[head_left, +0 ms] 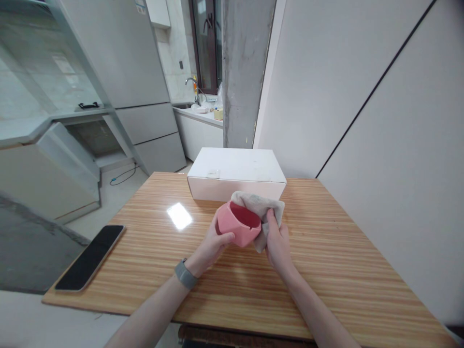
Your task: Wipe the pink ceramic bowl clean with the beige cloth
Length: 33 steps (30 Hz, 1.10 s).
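A pink faceted bowl with a small notch in its rim is tilted above the table, its opening turned up and to the right. My left hand grips it from the left, thumb on the near side and the other fingers mostly hidden behind. In my right hand is a light grey cloth, pinched with the thumb on top. The cloth lies against the far and right sides of the bowl. Whether any of it reaches inside the bowl, I cannot tell.
A white cardboard box sits at the far edge of the wooden table. A black-screened phone lies at the table's left edge. A pale wall runs along the right. Beyond are a fridge and a sink counter.
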{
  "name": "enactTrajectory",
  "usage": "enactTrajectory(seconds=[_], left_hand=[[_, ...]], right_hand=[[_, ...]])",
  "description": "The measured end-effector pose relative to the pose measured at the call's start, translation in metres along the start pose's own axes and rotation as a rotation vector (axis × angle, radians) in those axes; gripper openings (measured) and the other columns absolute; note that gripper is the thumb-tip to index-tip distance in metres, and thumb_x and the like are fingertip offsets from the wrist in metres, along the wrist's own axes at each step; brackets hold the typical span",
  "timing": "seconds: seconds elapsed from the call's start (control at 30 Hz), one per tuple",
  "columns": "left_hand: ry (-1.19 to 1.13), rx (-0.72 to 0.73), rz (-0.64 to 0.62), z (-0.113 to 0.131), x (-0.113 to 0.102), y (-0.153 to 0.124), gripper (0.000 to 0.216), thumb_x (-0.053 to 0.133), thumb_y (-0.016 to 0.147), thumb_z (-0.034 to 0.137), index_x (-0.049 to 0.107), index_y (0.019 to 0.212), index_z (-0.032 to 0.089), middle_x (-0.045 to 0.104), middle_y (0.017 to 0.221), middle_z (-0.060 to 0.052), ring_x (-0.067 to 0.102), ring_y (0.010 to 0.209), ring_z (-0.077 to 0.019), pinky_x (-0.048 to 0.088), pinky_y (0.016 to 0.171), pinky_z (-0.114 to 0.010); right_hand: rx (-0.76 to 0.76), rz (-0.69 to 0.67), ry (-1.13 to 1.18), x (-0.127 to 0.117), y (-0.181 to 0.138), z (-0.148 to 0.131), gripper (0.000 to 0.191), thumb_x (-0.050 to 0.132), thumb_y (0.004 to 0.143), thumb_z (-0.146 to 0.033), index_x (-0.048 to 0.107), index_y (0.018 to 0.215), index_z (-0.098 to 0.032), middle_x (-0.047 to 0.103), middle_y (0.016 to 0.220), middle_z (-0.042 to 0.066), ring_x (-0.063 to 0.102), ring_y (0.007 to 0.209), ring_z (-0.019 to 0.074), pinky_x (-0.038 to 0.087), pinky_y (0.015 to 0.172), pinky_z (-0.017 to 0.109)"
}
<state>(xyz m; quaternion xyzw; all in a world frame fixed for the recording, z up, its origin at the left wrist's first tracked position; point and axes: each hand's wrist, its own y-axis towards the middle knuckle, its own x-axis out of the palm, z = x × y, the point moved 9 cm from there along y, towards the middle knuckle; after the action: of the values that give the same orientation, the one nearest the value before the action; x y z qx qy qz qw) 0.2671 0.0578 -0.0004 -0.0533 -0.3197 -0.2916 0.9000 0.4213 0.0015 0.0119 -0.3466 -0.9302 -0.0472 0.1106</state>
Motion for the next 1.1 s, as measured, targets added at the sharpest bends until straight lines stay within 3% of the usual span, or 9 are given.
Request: enactTrajectory(seconds=[0.33, 0.53, 0.6, 0.7, 0.77, 0.87, 0.97, 1.1], left_hand=[[0.091, 0.170, 0.163, 0.023, 0.000, 0.001, 0.098, 0.085, 0.057, 0.012, 0.039, 0.140, 0.032, 0.046, 0.147, -0.007, 0.044, 0.133, -0.0281, 0.038, 0.109, -0.037], [0.003, 0.059, 0.056, 0.014, 0.011, -0.001, 0.110, 0.083, 0.059, 0.008, 0.024, 0.146, 0.039, 0.034, 0.155, -0.007, 0.041, 0.136, -0.0296, 0.040, 0.107, -0.042], [-0.109, -0.017, 0.000, 0.010, 0.016, -0.001, 0.102, 0.081, 0.068, 0.020, 0.020, 0.147, 0.042, 0.034, 0.155, -0.006, 0.042, 0.135, -0.0312, 0.045, 0.102, -0.046], [-0.244, -0.141, -0.008, 0.004, 0.017, 0.000, 0.073, 0.062, 0.084, 0.049, 0.023, 0.146, 0.044, 0.036, 0.154, -0.005, 0.045, 0.132, -0.0326, 0.050, 0.093, -0.051], [-0.274, -0.177, 0.006, 0.002, 0.016, 0.002, 0.067, 0.054, 0.088, 0.055, 0.024, 0.146, 0.044, 0.037, 0.153, -0.005, 0.046, 0.132, -0.0318, 0.050, 0.092, -0.051], [-0.286, -0.176, -0.015, 0.003, 0.018, 0.003, 0.067, 0.055, 0.089, 0.052, 0.022, 0.147, 0.044, 0.040, 0.152, -0.005, 0.047, 0.131, -0.0305, 0.048, 0.095, -0.051], [-0.302, -0.212, -0.077, 0.000, 0.023, 0.001, 0.062, 0.051, 0.092, 0.047, 0.027, 0.148, 0.035, 0.046, 0.148, -0.009, 0.048, 0.130, -0.0312, 0.045, 0.100, -0.050], [-0.329, -0.162, -0.062, -0.001, 0.014, 0.002, 0.065, 0.056, 0.091, 0.039, 0.026, 0.149, 0.034, 0.044, 0.149, -0.009, 0.042, 0.136, -0.0316, 0.041, 0.104, -0.053]], right_hand=[[-0.010, -0.073, -0.015, 0.015, -0.011, -0.003, 0.051, 0.060, 0.076, -0.068, 0.071, 0.072, -0.018, 0.063, 0.052, 0.002, 0.060, 0.052, 0.0186, 0.046, 0.045, 0.026], [-0.013, -0.048, 0.036, 0.009, -0.006, 0.001, 0.046, 0.064, 0.077, -0.062, 0.072, 0.082, -0.018, 0.070, 0.068, 0.004, 0.065, 0.065, 0.0189, 0.051, 0.058, 0.027], [-0.002, -0.032, 0.015, 0.006, -0.005, 0.003, 0.047, 0.063, 0.077, -0.063, 0.071, 0.079, -0.017, 0.068, 0.064, 0.003, 0.063, 0.062, 0.0181, 0.049, 0.055, 0.026], [0.012, -0.003, 0.007, 0.003, -0.003, 0.005, 0.049, 0.062, 0.076, -0.065, 0.068, 0.073, -0.016, 0.065, 0.058, 0.001, 0.059, 0.055, 0.0159, 0.047, 0.051, 0.024], [0.015, 0.019, 0.016, 0.002, -0.003, 0.006, 0.050, 0.061, 0.076, -0.067, 0.066, 0.071, -0.017, 0.063, 0.055, 0.001, 0.058, 0.051, 0.0151, 0.045, 0.047, 0.023], [-0.006, 0.056, 0.021, -0.001, -0.002, 0.004, 0.051, 0.060, 0.075, -0.069, 0.067, 0.073, -0.018, 0.065, 0.057, 0.002, 0.062, 0.055, 0.0166, 0.045, 0.046, 0.023], [-0.034, 0.077, 0.033, -0.003, -0.003, 0.000, 0.050, 0.061, 0.075, -0.068, 0.068, 0.080, -0.019, 0.069, 0.063, 0.003, 0.067, 0.064, 0.0191, 0.048, 0.049, 0.023], [-0.032, 0.068, 0.069, -0.004, -0.003, -0.001, 0.049, 0.063, 0.074, -0.067, 0.069, 0.085, -0.020, 0.070, 0.064, 0.002, 0.068, 0.066, 0.0203, 0.049, 0.049, 0.024]])
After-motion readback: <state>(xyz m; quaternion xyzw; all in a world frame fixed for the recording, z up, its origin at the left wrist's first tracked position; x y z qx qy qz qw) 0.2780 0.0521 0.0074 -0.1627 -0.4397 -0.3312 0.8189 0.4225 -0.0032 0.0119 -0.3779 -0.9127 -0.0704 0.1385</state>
